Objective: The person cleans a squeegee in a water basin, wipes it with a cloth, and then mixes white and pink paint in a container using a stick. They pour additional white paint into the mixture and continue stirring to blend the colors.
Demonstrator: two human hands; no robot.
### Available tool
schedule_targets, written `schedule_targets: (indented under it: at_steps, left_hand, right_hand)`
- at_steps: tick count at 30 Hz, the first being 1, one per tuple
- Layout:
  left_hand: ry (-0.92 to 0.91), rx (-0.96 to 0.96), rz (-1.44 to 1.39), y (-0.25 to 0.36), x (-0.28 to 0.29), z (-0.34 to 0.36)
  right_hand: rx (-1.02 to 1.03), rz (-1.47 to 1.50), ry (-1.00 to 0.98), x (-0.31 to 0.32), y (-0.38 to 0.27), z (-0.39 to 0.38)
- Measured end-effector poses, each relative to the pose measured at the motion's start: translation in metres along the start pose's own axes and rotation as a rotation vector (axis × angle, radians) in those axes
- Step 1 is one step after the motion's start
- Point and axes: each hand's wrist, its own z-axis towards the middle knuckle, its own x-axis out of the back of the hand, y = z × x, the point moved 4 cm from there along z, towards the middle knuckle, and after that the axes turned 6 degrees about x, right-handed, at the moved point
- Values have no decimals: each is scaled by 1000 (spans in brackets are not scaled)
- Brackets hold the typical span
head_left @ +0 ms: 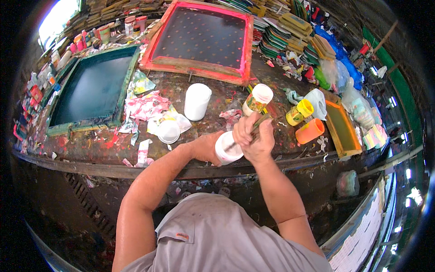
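While the left hand [206, 147] wraps the near left side of a white tub [231, 158], the right hand [257, 140] closes in a fist around a thin stick-like tool [262, 119] that slants down into the tub's mouth (its lower end is blurred, so I cannot tell a flat blade from a plain rod). The tub sits between the two hands, against the left one's fingers and just left of the right fist; whether its base rests on anything does not show. I judge the step in hand to be stirring or scooping the pale contents, and the next move calls for a firm left grip and a controlled right wrist, so nothing slops over the rim.

Just beyond the right hand stands a pale-topped jar [258, 98]; to that hand's right are a yellow jar [299, 112] and, nearer, an orange jar [310, 131]. Beyond the left hand stands a tall white container [197, 102], and to that hand's left a round white lid [169, 131] lies by crumpled paper [147, 106].
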Motion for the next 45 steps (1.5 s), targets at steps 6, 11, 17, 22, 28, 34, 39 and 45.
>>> schedule_targets:
  at_steps: [6, 11, 17, 22, 28, 34, 39, 45]
  left_hand:
    - [-19, 25, -52, 5, 1, 1]
    - [6, 24, 2, -1, -2, -2]
    - [3, 13, -13, 7, 1, -2]
    - [34, 0, -6, 3, 2, -2]
    - [-24, 57, 12, 1, 2, 0]
    - [13, 41, 36, 2, 2, -1]
    - [15, 53, 32, 1, 1, -1]
    - [-9, 76, 56, -3, 3, 1]
  right_hand:
    - [184, -168, 121, 0, -7, 11]
    - [-147, -66, -97, 3, -15, 10]
    - [180, -159, 132, -8, 2, 2]
    - [134, -309, 56, 5, -25, 23]
    - [-5, -67, 136, 6, 3, 7]
    - [203, -118, 227, 5, -5, 15]
    - [-162, 44, -76, 11, -15, 9]
    - [148, -95, 98, 0, 9, 1]
